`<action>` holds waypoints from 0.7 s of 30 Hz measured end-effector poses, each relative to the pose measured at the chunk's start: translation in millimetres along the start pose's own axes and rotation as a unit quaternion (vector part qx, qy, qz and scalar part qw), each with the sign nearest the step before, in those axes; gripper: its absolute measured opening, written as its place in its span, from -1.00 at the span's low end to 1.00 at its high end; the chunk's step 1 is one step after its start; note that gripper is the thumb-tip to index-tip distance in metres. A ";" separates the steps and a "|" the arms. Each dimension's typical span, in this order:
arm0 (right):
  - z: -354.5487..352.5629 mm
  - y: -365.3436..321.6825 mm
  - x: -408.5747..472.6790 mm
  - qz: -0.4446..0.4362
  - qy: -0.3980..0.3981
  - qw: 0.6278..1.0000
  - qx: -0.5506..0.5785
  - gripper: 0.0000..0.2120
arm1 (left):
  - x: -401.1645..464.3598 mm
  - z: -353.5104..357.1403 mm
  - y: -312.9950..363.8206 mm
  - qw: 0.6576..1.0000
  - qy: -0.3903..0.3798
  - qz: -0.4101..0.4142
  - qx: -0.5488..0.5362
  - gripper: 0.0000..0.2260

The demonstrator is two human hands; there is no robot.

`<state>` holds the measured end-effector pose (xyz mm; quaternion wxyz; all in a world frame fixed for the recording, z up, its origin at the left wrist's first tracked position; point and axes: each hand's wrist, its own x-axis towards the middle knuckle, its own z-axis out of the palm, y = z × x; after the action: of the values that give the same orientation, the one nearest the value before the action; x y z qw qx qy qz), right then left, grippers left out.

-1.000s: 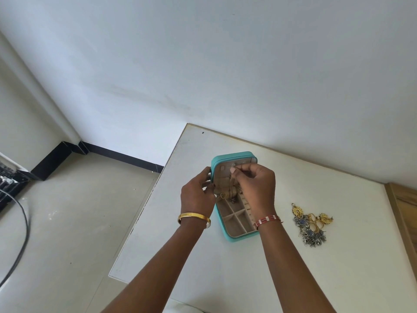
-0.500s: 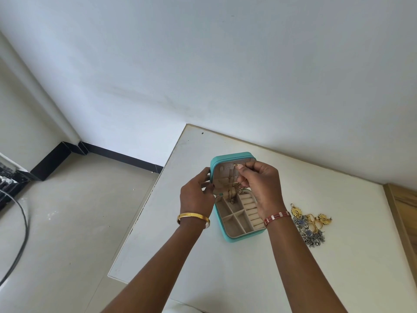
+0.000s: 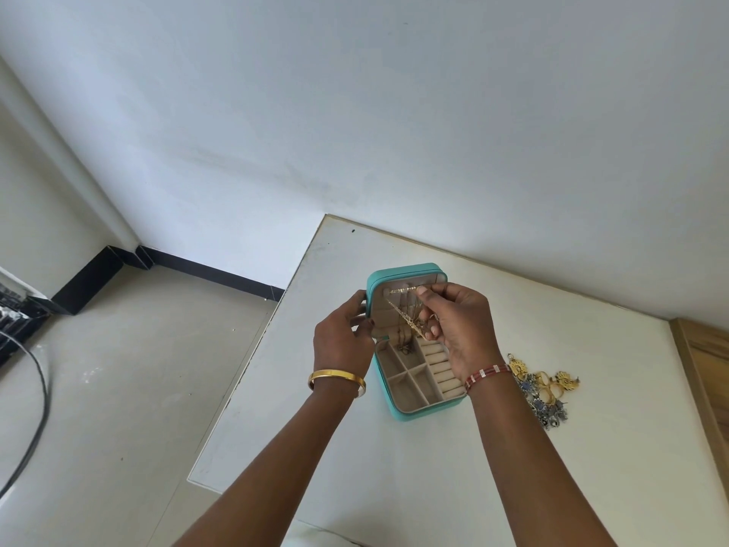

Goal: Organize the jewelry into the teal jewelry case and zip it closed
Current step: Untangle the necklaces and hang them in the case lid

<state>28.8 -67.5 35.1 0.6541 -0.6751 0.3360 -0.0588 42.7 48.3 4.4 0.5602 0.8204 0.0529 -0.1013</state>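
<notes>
Right hand (image 3: pixel 459 329): raised in front of the upright lid of the case, fingers curled, thumb and forefinger pinching a thin gold chain (image 3: pixel 406 319) at its upper end near the lid's top edge. The chain runs across the lid's beige lining and slants down toward the lower fingers of the same hand. A red and white thread band (image 3: pixel 487 376) circles this wrist.

Left hand (image 3: pixel 342 341): at the left edge of the case lid, fingers curled round that edge and holding the lid upright. A plain gold bangle (image 3: pixel 336 380) sits on this wrist.

Teal jewelry case (image 3: pixel 412 412): open, standing on the white table (image 3: pixel 394 487), lid raised at the far end, tray toward the person. The tray has beige lining, square compartments on its left side and a column of ring rolls on its right. A small dark-gold item (image 3: pixel 406 346) lies in the compartment nearest the hinge; its kind cannot be told.

Loose jewelry pile (image 3: pixel 542 392): on the table to the right of the case, near it but apart; gold filigree pieces mixed with silver-and-blue ones, partly tangled.

Floor (image 3: pixel 98 388): left of the case, beyond the table edge. A dark cable (image 3: pixel 37 420) curves over it at the far left.
</notes>
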 end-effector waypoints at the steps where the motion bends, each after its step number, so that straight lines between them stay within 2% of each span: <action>1: -0.2 1.0 0.9 -0.004 -0.002 1.000 -0.014 -0.95 | -0.1 -0.2 0.2 1.000 -0.001 -0.001 0.000 -0.61; 9: 3.1 13.1 7.2 -0.075 0.004 0.991 -0.113 -0.89 | 2.3 -0.2 -3.1 1.000 -0.004 0.003 0.004 -0.61; 13: -2.4 20.4 7.9 -0.125 0.067 0.978 -0.150 -0.84 | 1.5 -1.0 -1.7 1.000 -0.008 0.001 0.005 -0.61; 16: -12.2 25.3 2.6 -0.157 0.112 0.968 -0.162 -0.88 | 1.0 -1.2 -1.7 1.000 -0.009 -0.002 0.008 -0.60; 21: -14.8 37.3 -8.5 -0.182 0.112 0.954 -0.211 -0.89 | -0.5 -0.9 -0.7 1.000 -0.013 -0.005 0.012 -0.60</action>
<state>0.5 -72.5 5.7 0.4331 -0.8366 0.2830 -0.1801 42.2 49.4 4.1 0.5504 0.8254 0.0489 -0.1153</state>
